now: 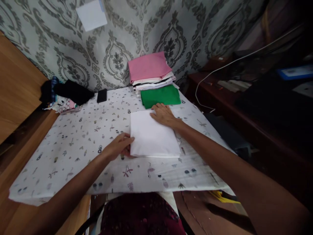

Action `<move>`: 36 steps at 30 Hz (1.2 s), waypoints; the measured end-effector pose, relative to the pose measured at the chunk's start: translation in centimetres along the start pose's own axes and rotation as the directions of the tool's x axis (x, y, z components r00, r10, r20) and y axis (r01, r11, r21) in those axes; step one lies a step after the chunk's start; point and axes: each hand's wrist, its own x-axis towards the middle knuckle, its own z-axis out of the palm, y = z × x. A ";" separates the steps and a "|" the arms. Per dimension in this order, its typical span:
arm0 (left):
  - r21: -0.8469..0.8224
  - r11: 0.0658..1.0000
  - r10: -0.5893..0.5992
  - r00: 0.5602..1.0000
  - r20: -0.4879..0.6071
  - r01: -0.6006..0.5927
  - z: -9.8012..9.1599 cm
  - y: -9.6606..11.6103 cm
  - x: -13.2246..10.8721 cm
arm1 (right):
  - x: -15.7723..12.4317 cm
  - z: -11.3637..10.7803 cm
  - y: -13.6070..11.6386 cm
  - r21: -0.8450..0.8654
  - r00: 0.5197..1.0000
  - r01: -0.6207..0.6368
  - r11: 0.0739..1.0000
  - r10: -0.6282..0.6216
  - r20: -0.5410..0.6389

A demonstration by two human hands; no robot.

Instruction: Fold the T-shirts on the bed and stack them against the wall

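A folded white cloth (153, 137) lies as a flat, near-square bundle on the patterned table cover (80, 143). At its left edge, my left hand (121, 145) has the thumb on the edge and the fingers curled low beside it, partly hidden. My right hand (163, 115) rests flat over the far right part of the cloth, fingers stretched out towards the folded green cloth (160, 97). Directly behind the green cloth stands a stack of folded fabric (154, 85) in white and black, with a folded pink cloth (149, 67) on top.
A black phone (102, 96) lies near the wall, right of a heap of dark and printed clothes (69, 93). A wooden cabinet (18, 88) borders the left side. On the right, a white cable (230, 63) hangs over a dark red table (220, 93). White paper (91, 14) is on the wall.
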 end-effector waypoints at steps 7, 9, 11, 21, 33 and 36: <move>-0.030 0.981 -0.182 0.956 0.230 0.194 1.8 -0.5 -2.3 | 2.0 0.0 -4.7 0.183 0.933 0.347 0.920 -0.359 0.036; -0.024 0.974 -0.213 0.945 0.249 0.225 1.9 -0.9 -2.4 | 2.6 1.0 -5.7 0.200 0.928 0.342 0.918 -0.364 0.083; -0.005 0.975 -0.214 0.940 0.266 0.223 1.9 -1.2 -2.5 | 2.9 2.1 -6.2 0.185 0.939 0.310 0.932 -0.331 0.094; -0.159 0.983 -0.070 0.985 0.158 0.095 2.6 -2.1 -3.6 | 2.6 0.5 -4.5 0.161 0.966 0.191 0.968 -0.215 0.144; -0.563 0.826 -0.083 0.982 -0.171 -0.028 -2.8 -0.2 -3.3 | 1.3 -3.4 -0.4 0.191 0.926 -0.021 0.981 -0.053 0.374; -0.604 0.797 -0.151 0.965 -0.212 -0.008 -3.0 -0.1 -3.4 | 1.0 -2.6 -1.0 0.260 0.925 -0.124 0.958 0.017 0.380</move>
